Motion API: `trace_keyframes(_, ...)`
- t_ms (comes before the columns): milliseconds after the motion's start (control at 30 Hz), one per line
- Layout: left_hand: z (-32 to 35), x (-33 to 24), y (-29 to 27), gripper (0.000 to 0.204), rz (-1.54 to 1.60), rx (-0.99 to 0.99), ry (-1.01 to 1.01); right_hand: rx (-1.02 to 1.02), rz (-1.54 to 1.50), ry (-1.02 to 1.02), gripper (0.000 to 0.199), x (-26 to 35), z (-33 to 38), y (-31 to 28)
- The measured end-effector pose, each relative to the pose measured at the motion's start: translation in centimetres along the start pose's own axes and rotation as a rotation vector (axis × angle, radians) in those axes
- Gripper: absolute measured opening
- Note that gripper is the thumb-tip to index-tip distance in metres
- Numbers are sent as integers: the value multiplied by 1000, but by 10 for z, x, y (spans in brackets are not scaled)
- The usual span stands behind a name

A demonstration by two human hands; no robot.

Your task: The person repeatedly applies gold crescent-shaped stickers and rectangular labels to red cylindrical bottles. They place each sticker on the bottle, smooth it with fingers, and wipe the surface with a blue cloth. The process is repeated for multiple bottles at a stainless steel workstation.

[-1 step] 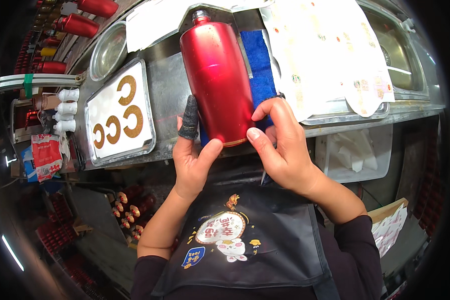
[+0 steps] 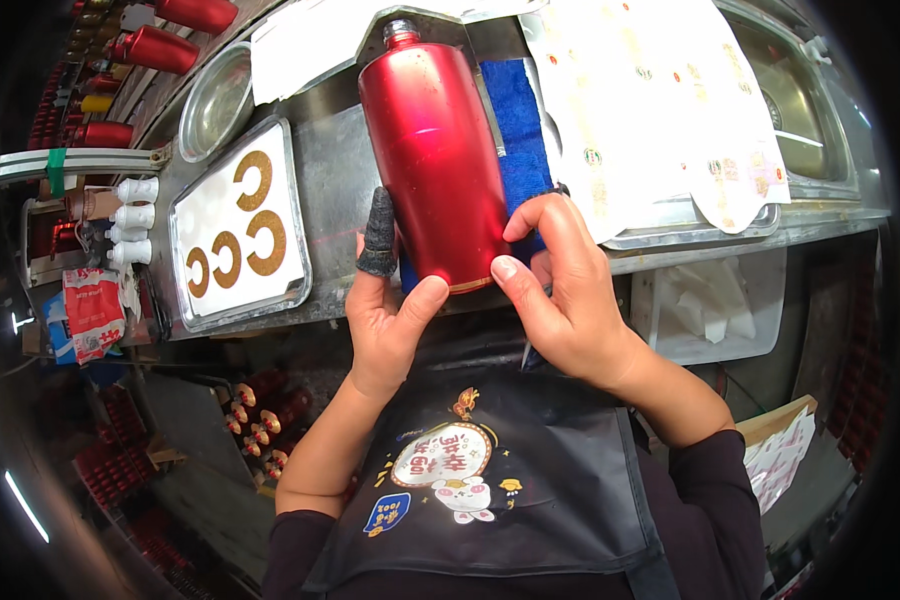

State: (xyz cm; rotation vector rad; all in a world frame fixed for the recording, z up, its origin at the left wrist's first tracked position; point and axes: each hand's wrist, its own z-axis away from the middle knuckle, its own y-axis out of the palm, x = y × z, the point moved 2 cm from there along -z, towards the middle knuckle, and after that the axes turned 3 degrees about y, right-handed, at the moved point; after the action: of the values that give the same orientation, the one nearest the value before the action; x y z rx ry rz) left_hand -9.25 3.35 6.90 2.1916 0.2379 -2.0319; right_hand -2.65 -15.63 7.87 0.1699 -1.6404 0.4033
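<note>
While nothing has visibly shifted since the instant before, the tall shiny red bottle (image 2: pixel 435 160) stays between both hands, so the hold looks steady rather than in the course of changing. Its neck points away from the person and its base sits by the front edge of the grey metal bench (image 2: pixel 325 165). At the base, the left hand (image 2: pixel 380 335) grips with its thumb and an index finger wearing a black fabric finger sleeve (image 2: pixel 379 235); the right hand (image 2: pixel 570 300) closes its curled fingers and thumb on the opposite side. Other fingers are partly hidden, and whether the bottle bears on the bright blue terry cloth (image 2: pixel 525 130) cannot be told. To the left, a strip of metal surface separates it from the rim of a rectangular metal tray (image 2: pixel 301 210) with gold glittery C-shaped pieces (image 2: pixel 276 243). The right is tighter, with the white printed paper sheet (image 2: pixel 620 110) just past the cloth; beyond the neck stand pale metal edges.
</note>
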Motion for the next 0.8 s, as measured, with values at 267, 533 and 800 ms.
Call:
trace_keyframes(267, -4, -17, 6, 72, 4, -11, -142, 84, 1, -11, 26, -4, -3, 2)
trace_keyframes(533, -9, -28, 10, 73, -88, -20, -152, 75, -27, -13, 27, -7, -3, 3)
trace_keyframes(800, -10, -29, 7, 76, -157, 13, -146, 67, -20, -22, 27, -3, -6, 0)
